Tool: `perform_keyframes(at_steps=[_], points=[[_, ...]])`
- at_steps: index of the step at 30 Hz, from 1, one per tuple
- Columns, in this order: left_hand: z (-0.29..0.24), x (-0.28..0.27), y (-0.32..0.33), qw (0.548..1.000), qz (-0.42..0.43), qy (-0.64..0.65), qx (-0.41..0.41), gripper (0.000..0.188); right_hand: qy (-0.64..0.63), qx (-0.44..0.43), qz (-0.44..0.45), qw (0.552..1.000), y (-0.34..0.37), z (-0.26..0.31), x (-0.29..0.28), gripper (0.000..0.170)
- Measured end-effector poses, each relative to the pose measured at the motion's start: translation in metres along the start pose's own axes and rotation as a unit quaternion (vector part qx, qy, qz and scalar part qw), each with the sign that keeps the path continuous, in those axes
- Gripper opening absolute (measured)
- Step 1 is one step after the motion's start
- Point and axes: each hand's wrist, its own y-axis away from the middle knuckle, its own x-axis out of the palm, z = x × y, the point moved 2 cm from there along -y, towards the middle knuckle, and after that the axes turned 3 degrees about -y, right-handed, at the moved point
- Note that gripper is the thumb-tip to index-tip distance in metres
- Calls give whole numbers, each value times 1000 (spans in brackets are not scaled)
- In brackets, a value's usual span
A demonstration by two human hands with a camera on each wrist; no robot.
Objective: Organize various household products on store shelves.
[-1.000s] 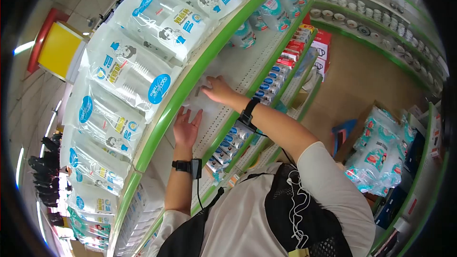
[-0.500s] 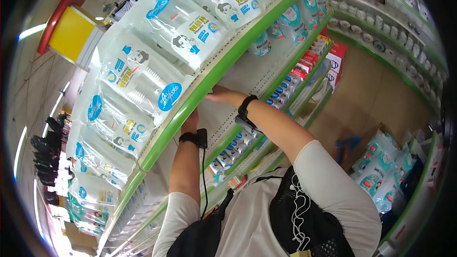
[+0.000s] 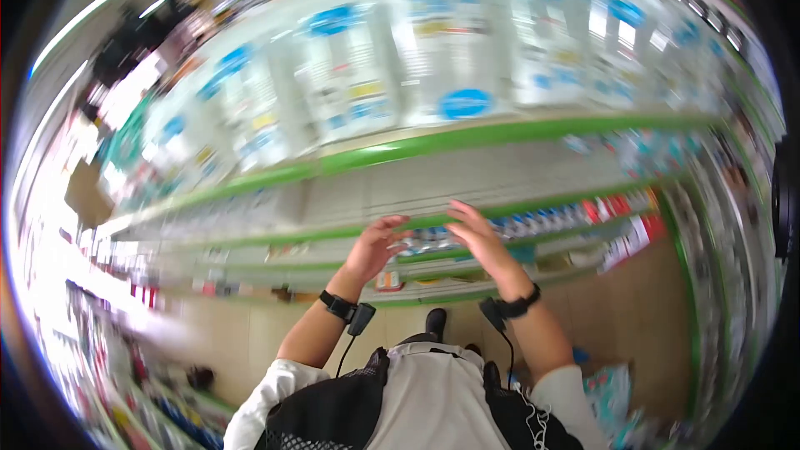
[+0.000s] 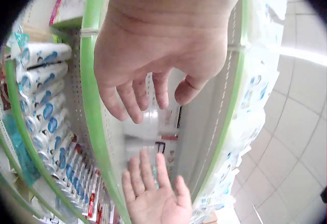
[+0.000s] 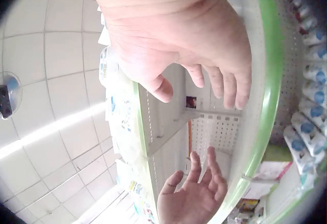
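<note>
My left hand [image 3: 373, 252] and right hand [image 3: 482, 242] are held up in front of a white shelf with a green edge, a short gap between them. Neither holds anything. The left hand [image 4: 163, 47] fills the top of its own wrist view, with fingers spread and slightly bent. From the right wrist, the right hand [image 5: 179, 40] shows loosely bent fingers and a thumb held apart. The palms roughly face each other. Behind the hands lies the bare shelf board [image 3: 358, 200], and rolls in blue-and-white wrapping [image 3: 533, 223] stand on the shelf below.
Overhead, a shelf with a green edge [image 3: 467, 140] carries a row of clear bags of stacked cups [image 3: 454, 50]. Red packages [image 3: 612, 207] stand at the right end of the lower shelf. Teal-printed bags [image 3: 612, 392] lie low at the right, by the tiled floor [image 3: 242, 317].
The hands have come back out from under the upper shelf and hang side by side in front of it. The head view has swung to face the shelves squarely and is blurred.
</note>
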Motion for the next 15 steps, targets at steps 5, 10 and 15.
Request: perform_keyframes(at_steps=[5, 10, 15], points=[[-45, -64, 174, 990, -100, 55, 81, 31, 0, 56, 73, 996, 32, -36, 90, 58], [-78, -139, 339, 957, -191, 85, 200, 33, -3, 84, 192, 978, 39, -80, 227, 54], [-105, -228, 512, 919, -273, 74, 275, 38, -5, 130, 296, 946, 44, -151, 379, 57]])
